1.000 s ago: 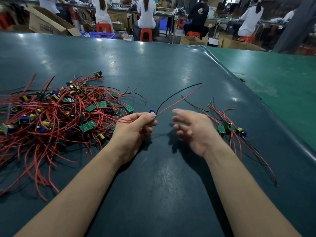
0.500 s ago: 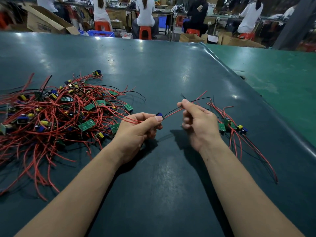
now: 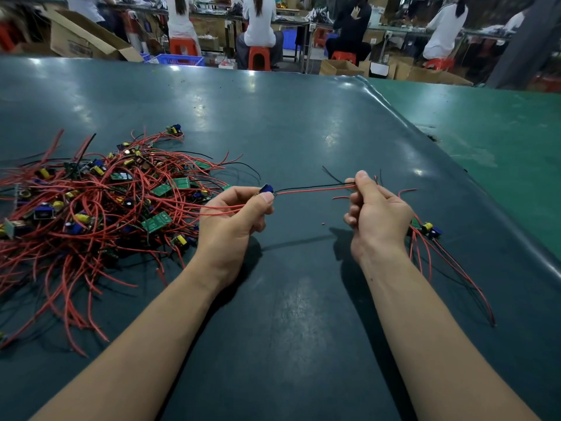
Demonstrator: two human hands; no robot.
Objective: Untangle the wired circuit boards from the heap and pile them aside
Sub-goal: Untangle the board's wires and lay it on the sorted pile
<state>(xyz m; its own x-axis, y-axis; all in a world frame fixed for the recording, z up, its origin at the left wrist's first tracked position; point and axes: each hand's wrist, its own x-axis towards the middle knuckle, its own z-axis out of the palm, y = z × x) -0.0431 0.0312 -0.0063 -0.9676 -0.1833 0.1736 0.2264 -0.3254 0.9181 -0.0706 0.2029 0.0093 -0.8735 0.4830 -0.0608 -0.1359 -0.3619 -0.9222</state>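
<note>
At the far left of my view a heap (image 3: pixel 91 208) of small green boards and tangled red and black wires sprawls over the dark green table (image 3: pixel 288 329), with loose red wire ends fanning out toward the near edge. Several red wires trail from the heap's right side into my left hand (image 3: pixel 233 217).

My left hand hovers just right of the heap, near the middle of the table, fingers curled. Its thumb and forefinger pinch a small board (image 3: pixel 267 189) by a blue part on it; most of that board is hidden by my fingers. From it a red wire (image 3: pixel 312 191) and a black wire (image 3: pixel 312 186) run side by side to the right, stretched almost straight above the table.

My right hand (image 3: pixel 376 214) is well apart from the left, fingers curled, thumb and forefinger clamped on the far ends of those two wires. Short wire tips stick out beyond the pinch.

Just right of that hand, partly hidden behind it, lies the pile (image 3: pixel 428 229): a board or two with yellow and blue parts, red wires trailing toward me across the table.

Farther right, the table's raised edge meets a brighter green surface (image 3: pixel 501 141). Along the far side people sit on red stools (image 3: pixel 258 57) at benches, beside cardboard boxes (image 3: pixel 82 38).
</note>
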